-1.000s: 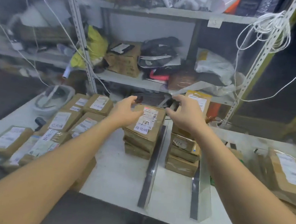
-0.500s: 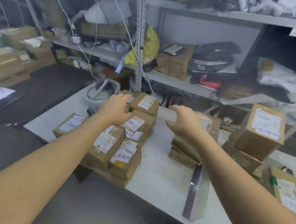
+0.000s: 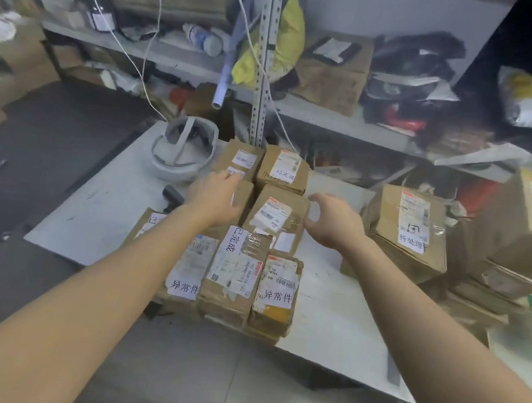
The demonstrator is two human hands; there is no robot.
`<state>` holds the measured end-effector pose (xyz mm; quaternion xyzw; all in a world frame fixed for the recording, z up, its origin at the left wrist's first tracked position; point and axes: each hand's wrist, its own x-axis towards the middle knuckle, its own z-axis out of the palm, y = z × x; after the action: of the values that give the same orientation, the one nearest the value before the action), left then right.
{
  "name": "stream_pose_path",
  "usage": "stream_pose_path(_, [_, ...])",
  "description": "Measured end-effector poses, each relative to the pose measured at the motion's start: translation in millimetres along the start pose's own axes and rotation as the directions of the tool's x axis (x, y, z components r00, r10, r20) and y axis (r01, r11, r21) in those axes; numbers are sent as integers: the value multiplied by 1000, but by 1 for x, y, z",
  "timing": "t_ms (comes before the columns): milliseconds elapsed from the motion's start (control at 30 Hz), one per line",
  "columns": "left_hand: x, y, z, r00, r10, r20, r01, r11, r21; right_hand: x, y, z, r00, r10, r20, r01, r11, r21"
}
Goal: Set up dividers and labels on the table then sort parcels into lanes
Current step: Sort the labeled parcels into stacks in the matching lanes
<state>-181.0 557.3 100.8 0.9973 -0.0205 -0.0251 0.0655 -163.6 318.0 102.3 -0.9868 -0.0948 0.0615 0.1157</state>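
Left hand [image 3: 215, 197] reaches over the clustered parcels [image 3: 276, 214], fingers loosely apart; right hand [image 3: 334, 223] hovers just right of them, fingers curved apart, empty; a taller stack [image 3: 408, 236] crowds its right; a helmet [image 3: 182, 156] sits beyond-left on the worktop [image 3: 100, 203].

1. I see cluttered grey metal shelving [image 3: 265, 70] against a pale wall [image 3: 393, 8].
2. A white table [image 3: 110, 204] stands right before it.
3. Grey floor [image 3: 174, 372] lies below; the light looks dim.
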Motion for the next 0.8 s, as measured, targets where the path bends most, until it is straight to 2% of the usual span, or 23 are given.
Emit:
stream_pose_path(167, [33,-5,31,994,19,104,-7,994,-112,28,12,30,995,64,71,-68,996,63])
stream_pose_path(267, [52,-4,46,986,17,166,3,993,-119,51,21,51,986,109,126,-126,983,133])
stream_pose_path(467, [88,7,71,970,73,233,18,930,-366,87,29,88,968,167,188,-221,923,315])
stream_pose_path(633, [107,12,91,932,46,360,169,823,-542,99,33,102,948,238,212,-306,864,399])
stream_pose_path(800, [120,12,107,909,20,415,224,818,-530,96,30,105,932,256,257,-354,798,487])
